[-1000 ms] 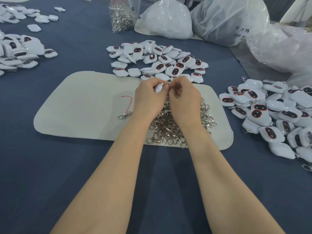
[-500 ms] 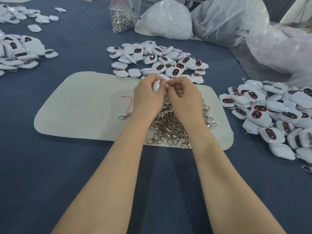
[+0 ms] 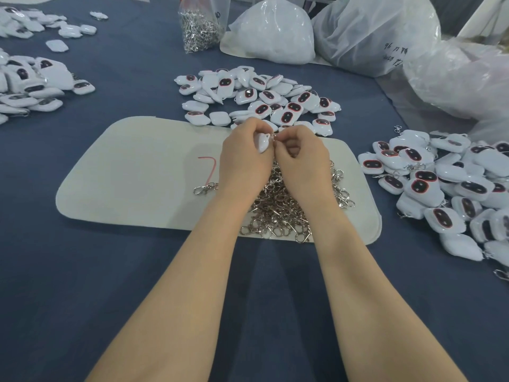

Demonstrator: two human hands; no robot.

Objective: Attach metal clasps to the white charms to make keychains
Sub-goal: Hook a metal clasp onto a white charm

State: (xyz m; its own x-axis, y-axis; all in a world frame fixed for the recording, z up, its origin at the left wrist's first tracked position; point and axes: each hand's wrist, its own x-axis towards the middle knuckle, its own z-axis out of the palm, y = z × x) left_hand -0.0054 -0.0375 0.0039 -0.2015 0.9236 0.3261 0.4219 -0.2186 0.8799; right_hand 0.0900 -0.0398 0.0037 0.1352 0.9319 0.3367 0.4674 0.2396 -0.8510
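The left hand is gripping a small white rounded plastic charm in curled fingers. The right hand is pinching a small silver metal clasp against the charm's top; the join itself is too small to make out. Steadying the charm and moving only the clasp is probably working best.

A heap of loose silver clasps is lying beneath the wrists on a cream rounded mat. On the dark blue cloth surface, a far pile of white charms is waiting; the right pile appears to be carrying clasps. Translucent plastic sacks are crowding the far right.
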